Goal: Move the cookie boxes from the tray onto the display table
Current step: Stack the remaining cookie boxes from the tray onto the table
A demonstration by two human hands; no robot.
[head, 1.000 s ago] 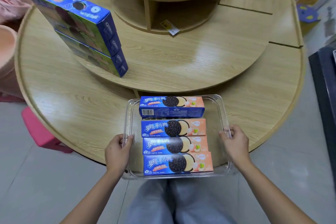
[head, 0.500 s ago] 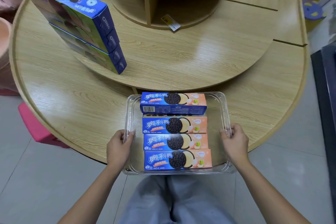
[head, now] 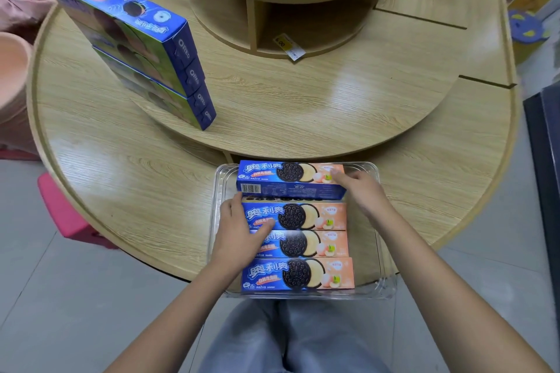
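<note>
1. The tray (head: 368, 251) sits at the near edge of the tabletop (head: 136, 191), and its near end seems to hang out over that edge toward you. Every box is inside the tray; none is on the tabletop yet.
2. The top box (head: 291, 179) lies at the tray's far end, stacked on another box. Three flat boxes (head: 303, 247) lie side by side toward the tray's near end.
3. Your right grip (head: 360, 191) is on the right end of the top box, with its fingers over the top face. Whether the thumb has closed on it, I cannot tell.
4. Your left grip (head: 239, 230) is released. Its fingers lie flat across the left ends of the flat boxes, and its thumb is near the left corner of the top box.
5. Take the top box first, because it is free on all sides. Hold it by both short ends so that the thin carton does not bend.
6. Lift it straight up above the tray's far wall before you go forward.
7. Do not press down on the tray's near end. The tray looks light and could tip off the edge.
8. Set the box down flat beyond the tray's far wall, where bare wood shows. The blue stack (head: 145, 54) stands far-left of the tray, so keep clear of it.
</note>
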